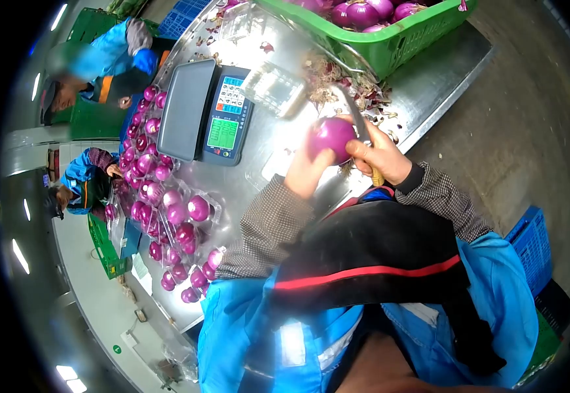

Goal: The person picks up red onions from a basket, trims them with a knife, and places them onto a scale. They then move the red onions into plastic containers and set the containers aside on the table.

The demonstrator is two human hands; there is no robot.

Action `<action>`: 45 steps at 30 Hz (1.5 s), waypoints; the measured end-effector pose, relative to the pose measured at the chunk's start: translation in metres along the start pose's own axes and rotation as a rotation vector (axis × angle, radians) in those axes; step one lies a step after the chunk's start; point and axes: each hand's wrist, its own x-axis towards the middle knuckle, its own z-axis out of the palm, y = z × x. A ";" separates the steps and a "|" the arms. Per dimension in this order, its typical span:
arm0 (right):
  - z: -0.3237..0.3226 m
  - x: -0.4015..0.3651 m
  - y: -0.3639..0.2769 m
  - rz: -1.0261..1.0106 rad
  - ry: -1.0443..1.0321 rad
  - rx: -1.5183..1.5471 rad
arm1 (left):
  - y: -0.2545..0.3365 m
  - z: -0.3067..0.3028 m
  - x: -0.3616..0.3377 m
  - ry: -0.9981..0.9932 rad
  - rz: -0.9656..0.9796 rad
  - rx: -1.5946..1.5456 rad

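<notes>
A large red onion (332,139) rests in my left hand (306,171), whose fingers wrap round its side. My right hand (384,157) grips a knife with a curved metal blade (351,112) and a yellowish handle (377,177). The blade lies close along the onion's right side, and the right thumb is next to the onion; whether it touches cannot be made out. Both hands are above the near edge of the metal table (406,108). Beyond them, dry onion skins and roots (327,75) lie scattered.
A green crate (403,46) of red onions stands at the table's far right. Left of my hands are a digital scale (222,114), clear plastic trays (275,88) and many packed onions (157,190). Two co-workers (111,56) (88,177) are at the far left. A blue crate (530,252) is at right.
</notes>
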 end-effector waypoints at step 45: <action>-0.018 0.022 0.029 -0.197 0.050 -1.192 | -0.048 -0.143 -0.059 0.079 0.116 1.530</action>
